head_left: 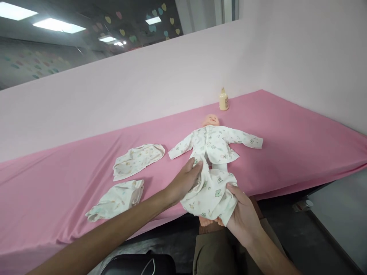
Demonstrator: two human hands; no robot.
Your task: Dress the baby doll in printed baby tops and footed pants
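Observation:
A baby doll (211, 120) lies on its back on the pink table (57, 183), dressed in a white printed shirt (215, 143). White printed trousers (210, 193) cover its legs, bunched near the table's front edge. My left hand (185, 181) grips the trousers' waist at the doll's left hip, fingers closed on the cloth. My right hand (243, 215) holds the lower end of the trousers, where the doll's feet (208, 221) stick out.
Two more folded white baby garments (137, 160) (117, 198) lie on the table to the left. A small cream bottle (224, 99) stands at the back by the pink wall. A dark bag (137, 265) sits below on the floor.

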